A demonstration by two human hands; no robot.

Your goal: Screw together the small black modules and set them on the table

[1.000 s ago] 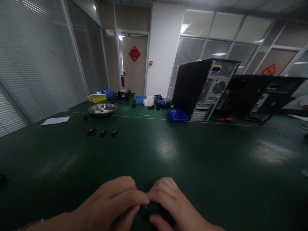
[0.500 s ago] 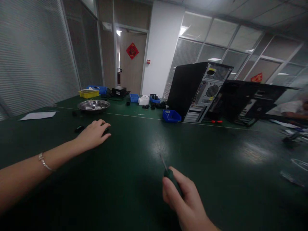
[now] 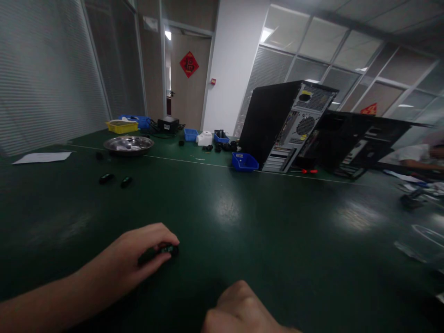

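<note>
My left hand (image 3: 144, 252) is closed in a pinch round a small black part with green on it (image 3: 169, 250), low over the dark green table (image 3: 194, 208). What exactly the part is, I cannot make out. To its right, at the bottom edge, my right hand (image 3: 241, 310) is curled into a fist. The screwdriver that showed in it half a second ago is hidden behind the fingers. Farther left on the table lie two similar small black parts, one (image 3: 106, 178) beside the other (image 3: 126, 181).
A round metal dish (image 3: 129, 150) and a sheet of paper (image 3: 42, 157) lie back left. Blue bins, one of them (image 3: 244, 162) nearest, stand before a black computer case (image 3: 277, 122). A red-handled tool (image 3: 310, 171) lies beside it. A person (image 3: 414, 155) sits far right.
My left hand has come nearer and a little right with the small black part, uncovering another part on the table. My right hand has dropped lower and turned, hiding the screwdriver.
</note>
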